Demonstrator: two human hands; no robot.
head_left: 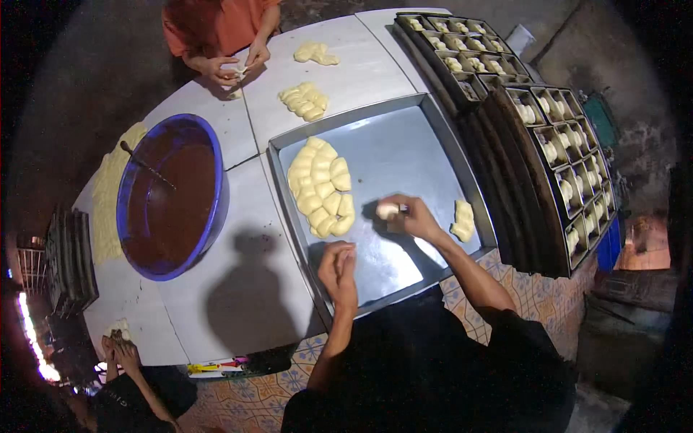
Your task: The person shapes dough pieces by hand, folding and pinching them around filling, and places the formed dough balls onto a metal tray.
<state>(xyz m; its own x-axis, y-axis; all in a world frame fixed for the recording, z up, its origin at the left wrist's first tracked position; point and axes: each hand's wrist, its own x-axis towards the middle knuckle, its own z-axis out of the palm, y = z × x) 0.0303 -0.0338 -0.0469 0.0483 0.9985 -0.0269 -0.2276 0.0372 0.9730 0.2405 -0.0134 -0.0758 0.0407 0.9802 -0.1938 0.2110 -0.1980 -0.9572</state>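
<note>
Head view: the right hand (413, 216) is over the large shallow grey metal tray (404, 155), fingers curled and pinching a small pale piece of dough (388, 210), which sits at the fingertips just above the tray floor. The left hand (339, 265) is near the tray's front edge, fingers drawn together and cupped; whether it holds anything cannot be told. On the tray, left of the right hand, lies a tight cluster of pale yellow shaped dough pieces (322, 186), touching one another in rows. Right of the right hand, close to the tray's right wall, lies a smaller stack of dough pieces (463, 220). The tray rests on the white-topped bench (238, 289). Left of the tray stands a round blue plastic basin of dark brown filling (172, 196) with a utensil handle (147, 167) leaning in it. Beyond the tray, two further dough groups (304, 99) lie on the bench. Dark compartmented metal baking moulds (567, 169), holding dough pieces, stand along the right. A person in an orange top (216, 25) works dough at the far end; another person's hands (119, 350) are at the lower left.
</note>
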